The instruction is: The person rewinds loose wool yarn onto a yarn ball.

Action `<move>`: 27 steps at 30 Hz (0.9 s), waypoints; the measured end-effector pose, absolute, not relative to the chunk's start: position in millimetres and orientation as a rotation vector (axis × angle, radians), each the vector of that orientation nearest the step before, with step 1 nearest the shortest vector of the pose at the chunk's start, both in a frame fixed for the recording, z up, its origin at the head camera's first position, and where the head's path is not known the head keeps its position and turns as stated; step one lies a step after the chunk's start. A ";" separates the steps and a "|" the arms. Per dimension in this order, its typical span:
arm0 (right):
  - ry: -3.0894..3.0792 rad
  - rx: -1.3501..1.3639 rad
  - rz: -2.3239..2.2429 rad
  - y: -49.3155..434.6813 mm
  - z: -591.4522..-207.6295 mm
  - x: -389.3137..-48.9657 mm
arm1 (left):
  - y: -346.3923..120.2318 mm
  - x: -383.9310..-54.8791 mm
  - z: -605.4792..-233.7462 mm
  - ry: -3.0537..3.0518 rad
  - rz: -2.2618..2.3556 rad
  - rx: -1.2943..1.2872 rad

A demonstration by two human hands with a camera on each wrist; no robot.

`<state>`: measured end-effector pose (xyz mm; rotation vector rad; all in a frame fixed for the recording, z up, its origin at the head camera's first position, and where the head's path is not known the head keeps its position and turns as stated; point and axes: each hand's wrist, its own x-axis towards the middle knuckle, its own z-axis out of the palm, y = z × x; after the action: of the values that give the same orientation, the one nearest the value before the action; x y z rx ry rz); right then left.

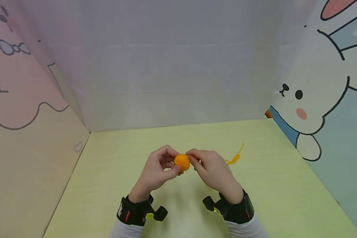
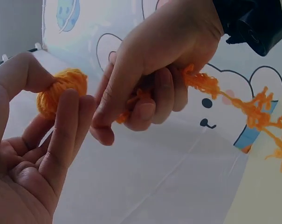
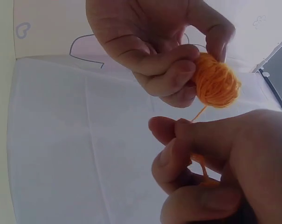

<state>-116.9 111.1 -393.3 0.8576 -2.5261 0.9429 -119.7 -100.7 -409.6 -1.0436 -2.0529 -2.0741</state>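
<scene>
A small ball of orange yarn (image 1: pixel 182 162) is held between the thumb and fingers of my left hand (image 1: pixel 159 167). Close on its right, my right hand (image 1: pixel 212 168) pinches the strand that runs from the ball, seen in the right wrist view as a short taut length of yarn (image 3: pixel 199 113). More loose yarn is bunched inside the right hand's curled fingers. Out past that hand trails a tangled tail of yarn (image 2: pixel 257 109), which shows in the head view as a loose orange end (image 1: pixel 236 158).
Both hands are over a pale yellow-green table (image 1: pixel 113 158). A white curtain-like backdrop (image 1: pixel 178 66) stands behind it, and side panels with cartoon animals (image 1: pixel 315 109) rise left and right. Black wrist bands (image 1: pixel 135 210) with small cameras sit on both wrists.
</scene>
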 end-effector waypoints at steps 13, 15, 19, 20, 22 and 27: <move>-2.652 1.027 0.889 100.0 -389.5 -104.4 | -103.5 -129.1 -407.5 -1.695 -2.386 -0.452; -2.644 1.037 0.882 101.1 -389.3 -102.6 | -102.6 -131.4 -408.1 -1.702 -2.388 -0.422; -2.603 1.080 0.897 104.1 -388.5 -99.4 | -99.9 -134.9 -411.0 -1.746 -2.380 -0.407; -2.585 1.098 0.901 104.3 -388.2 -98.9 | -99.6 -135.4 -412.1 -1.771 -2.364 -0.409; -2.546 1.128 0.915 104.0 -387.8 -98.5 | -99.8 -135.2 -414.3 -1.867 -2.281 -0.412; -2.408 1.098 0.928 102.7 -388.2 -100.7 | -101.2 -130.2 -418.5 -2.221 -1.923 -0.543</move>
<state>-100.7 102.7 -388.2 1.0979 -2.4083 0.9276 -130.2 -101.2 -418.5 -0.5431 -2.2209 -1.9233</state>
